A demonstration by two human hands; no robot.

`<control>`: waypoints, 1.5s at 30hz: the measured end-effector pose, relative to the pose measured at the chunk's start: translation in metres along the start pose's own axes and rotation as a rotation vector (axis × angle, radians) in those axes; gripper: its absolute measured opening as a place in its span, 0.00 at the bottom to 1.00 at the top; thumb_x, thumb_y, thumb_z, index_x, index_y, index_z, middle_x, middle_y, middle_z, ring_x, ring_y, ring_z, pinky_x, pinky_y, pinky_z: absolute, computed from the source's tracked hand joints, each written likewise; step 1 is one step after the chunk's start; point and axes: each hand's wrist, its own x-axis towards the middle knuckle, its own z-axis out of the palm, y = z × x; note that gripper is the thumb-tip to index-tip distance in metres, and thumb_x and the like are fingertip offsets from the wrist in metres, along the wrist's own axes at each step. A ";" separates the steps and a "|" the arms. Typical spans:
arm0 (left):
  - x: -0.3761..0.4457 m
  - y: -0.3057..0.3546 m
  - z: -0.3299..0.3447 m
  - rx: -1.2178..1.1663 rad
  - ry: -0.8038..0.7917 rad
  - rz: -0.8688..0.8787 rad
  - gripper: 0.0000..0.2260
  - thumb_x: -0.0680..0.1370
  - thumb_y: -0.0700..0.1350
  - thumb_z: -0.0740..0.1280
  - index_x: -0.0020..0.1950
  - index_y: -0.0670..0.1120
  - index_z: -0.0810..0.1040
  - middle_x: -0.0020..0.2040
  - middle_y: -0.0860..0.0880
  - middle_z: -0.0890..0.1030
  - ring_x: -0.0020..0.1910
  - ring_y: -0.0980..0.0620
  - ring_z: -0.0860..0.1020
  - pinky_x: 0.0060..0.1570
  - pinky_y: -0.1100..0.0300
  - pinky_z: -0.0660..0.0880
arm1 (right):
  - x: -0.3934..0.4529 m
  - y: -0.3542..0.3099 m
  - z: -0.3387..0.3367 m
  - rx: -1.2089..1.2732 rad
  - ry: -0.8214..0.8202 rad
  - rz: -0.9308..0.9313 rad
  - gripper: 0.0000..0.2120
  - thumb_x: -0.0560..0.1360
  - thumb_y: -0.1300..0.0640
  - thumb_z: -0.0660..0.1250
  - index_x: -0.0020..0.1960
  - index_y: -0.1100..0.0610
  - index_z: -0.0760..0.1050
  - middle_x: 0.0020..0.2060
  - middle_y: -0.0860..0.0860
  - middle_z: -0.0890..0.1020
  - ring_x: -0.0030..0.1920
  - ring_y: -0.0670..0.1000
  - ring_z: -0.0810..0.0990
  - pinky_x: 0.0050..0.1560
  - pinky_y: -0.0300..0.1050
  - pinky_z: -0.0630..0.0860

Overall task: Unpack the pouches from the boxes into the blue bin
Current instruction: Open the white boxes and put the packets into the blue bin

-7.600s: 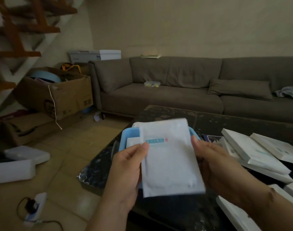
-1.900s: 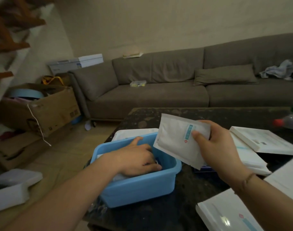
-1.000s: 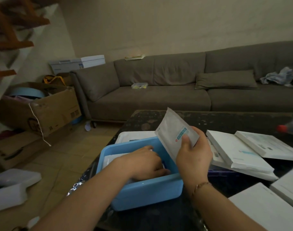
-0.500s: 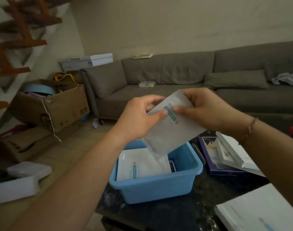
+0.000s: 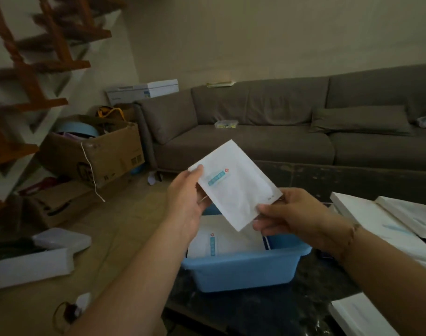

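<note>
Both hands hold a white pouch (image 5: 233,187) with a blue label above the blue bin (image 5: 245,270). My left hand (image 5: 186,202) grips its upper left edge with thumb on front. My right hand (image 5: 292,219) pinches its lower right corner. Inside the bin lies another white pouch (image 5: 221,243) face up. White boxes (image 5: 386,214) lie stacked on the dark table to the right, and one more box (image 5: 362,316) sits at the near right corner.
The bin stands at the left end of the dark table (image 5: 267,309). A grey sofa (image 5: 267,132) runs behind it. Cardboard boxes (image 5: 93,151) and white foam pieces (image 5: 34,265) lie on the floor at left, beside wooden stairs (image 5: 30,76).
Both hands turned the pouch so its labelled face shows and lowered it slightly over the bin. My right hand shifted from the top edge to the lower right corner.
</note>
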 end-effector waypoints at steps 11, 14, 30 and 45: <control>0.002 0.007 -0.054 0.627 -0.138 0.165 0.11 0.79 0.40 0.68 0.59 0.50 0.78 0.45 0.49 0.86 0.41 0.52 0.85 0.42 0.57 0.81 | 0.022 0.008 0.012 0.069 0.165 0.031 0.13 0.79 0.63 0.62 0.62 0.53 0.71 0.57 0.53 0.77 0.51 0.56 0.80 0.32 0.47 0.83; 0.000 0.006 -0.065 0.960 -0.101 0.329 0.06 0.78 0.42 0.69 0.54 0.50 0.80 0.40 0.50 0.85 0.38 0.53 0.83 0.43 0.56 0.80 | 0.024 0.014 0.011 -0.053 0.122 0.087 0.15 0.79 0.64 0.63 0.63 0.52 0.71 0.57 0.55 0.77 0.51 0.56 0.81 0.36 0.48 0.83; 0.036 -0.029 -0.062 1.609 -0.495 0.509 0.13 0.80 0.52 0.64 0.65 0.57 0.77 0.62 0.57 0.79 0.61 0.55 0.75 0.65 0.52 0.73 | 0.014 0.015 0.007 -1.155 -0.022 -0.104 0.39 0.72 0.48 0.73 0.76 0.48 0.57 0.55 0.47 0.78 0.53 0.46 0.75 0.61 0.43 0.72; 0.030 -0.028 -0.060 1.631 -0.479 0.402 0.11 0.81 0.51 0.63 0.63 0.57 0.78 0.62 0.55 0.79 0.58 0.56 0.75 0.59 0.55 0.74 | 0.035 0.015 -0.001 -1.279 -0.294 0.015 0.28 0.72 0.44 0.71 0.66 0.41 0.61 0.59 0.49 0.75 0.55 0.51 0.75 0.62 0.51 0.75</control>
